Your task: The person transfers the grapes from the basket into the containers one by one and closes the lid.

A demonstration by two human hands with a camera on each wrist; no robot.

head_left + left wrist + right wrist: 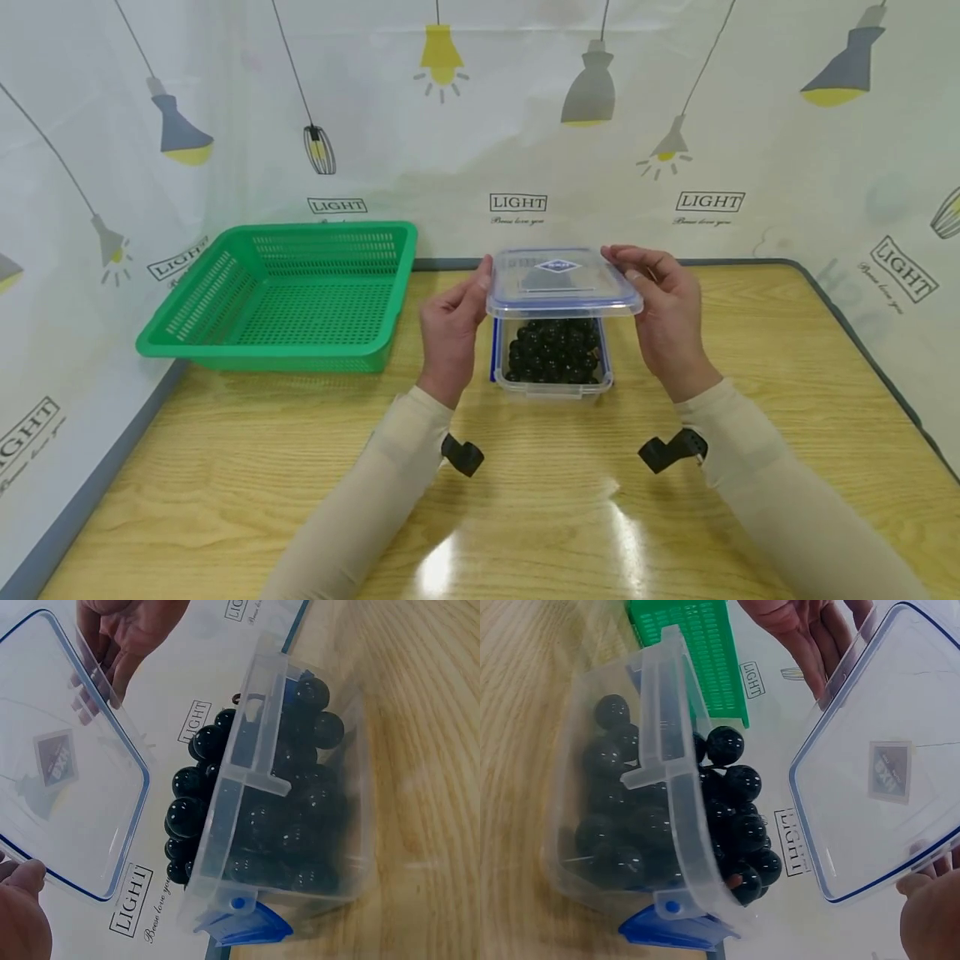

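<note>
Between both hands a clear lid [564, 283] with a blue seal hangs level above a clear plastic container [555, 388]. My left hand [454, 335] pinches the lid's left edge between thumb and fingers. At the opposite edge my right hand [667, 321] grips the lid the same way. Glossy dark grapes [553, 350] fill the container and heap above its rim in both wrist views. A blue side latch [247, 924] flares outward from the container. In the right wrist view there is a gap between the lid [885, 750] and the grapes.
A green slotted basket [315, 312] stands on the wooden table [420, 517] to the left of the container. Behind the table hangs a white sheet [465, 150] printed with lamps. Black straps with camera mounts [462, 454] sit on both wrists.
</note>
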